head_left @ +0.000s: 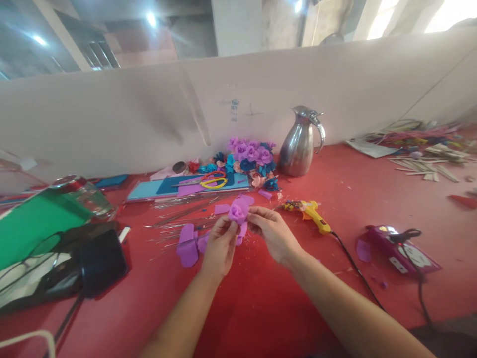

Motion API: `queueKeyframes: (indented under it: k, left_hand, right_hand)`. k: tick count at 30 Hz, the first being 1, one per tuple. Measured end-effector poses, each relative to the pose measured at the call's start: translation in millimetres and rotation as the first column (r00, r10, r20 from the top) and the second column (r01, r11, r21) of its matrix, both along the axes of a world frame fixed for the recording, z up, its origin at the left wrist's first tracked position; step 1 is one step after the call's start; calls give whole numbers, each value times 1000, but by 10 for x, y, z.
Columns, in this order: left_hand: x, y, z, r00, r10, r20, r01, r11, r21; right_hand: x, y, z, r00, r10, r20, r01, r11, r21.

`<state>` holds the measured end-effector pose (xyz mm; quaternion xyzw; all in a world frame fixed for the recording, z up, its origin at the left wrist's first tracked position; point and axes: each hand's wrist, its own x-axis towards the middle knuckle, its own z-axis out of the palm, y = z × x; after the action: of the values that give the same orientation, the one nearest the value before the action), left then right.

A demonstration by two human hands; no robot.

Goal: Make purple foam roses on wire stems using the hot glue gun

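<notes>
Between my two hands, above the red table (pixel 257 308), is a purple paper flower (pixel 237 213) with curled petals. My left hand (pixel 220 243) pinches it from below on the left. Thumb and fingers of my right hand (pixel 270 229) are closed on its right edge. Cut purple paper pieces (pixel 187 246) lie to the left of and behind my left hand. Thin wires (pixel 167 219) are spread on the table behind those pieces. A yellow hot glue gun (pixel 311 214) lies on its side right of my right hand.
Behind my hands, scissors (pixel 208 181) rest on coloured paper sheets, beside a heap of finished paper flowers (pixel 251 154). A steel jug (pixel 298 144) stands near the wall. The glue gun's cord runs near a purple power strip (pixel 404 253). A black phone (pixel 103 263) lies left.
</notes>
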<state>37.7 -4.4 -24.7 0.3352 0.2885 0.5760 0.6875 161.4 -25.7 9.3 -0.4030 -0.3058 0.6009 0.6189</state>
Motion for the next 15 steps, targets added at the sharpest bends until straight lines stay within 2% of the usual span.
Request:
queueKeyframes:
  k: [3, 9, 12, 15]
  left_hand:
    - [-10, -7, 4, 999, -26, -26, 26, 1000, -3]
    - [-15, -19, 21, 997, -25, -79, 25, 1000, -12]
    - [-23, -20, 8, 995, -39, -90, 39, 999, -1]
    - [-27, -16, -10, 994, -61, -94, 64, 998, 28]
  right_hand:
    - [6, 5, -29, 988, 84, 132, -92, 994, 53]
    - [20, 10, -83, 958, 42, 285, -84, 987, 140]
    - [28, 13, -82, 961, 48, 272, -91, 985, 148]
    - [54, 8, -51, 982, 78, 173, -101, 986, 129]
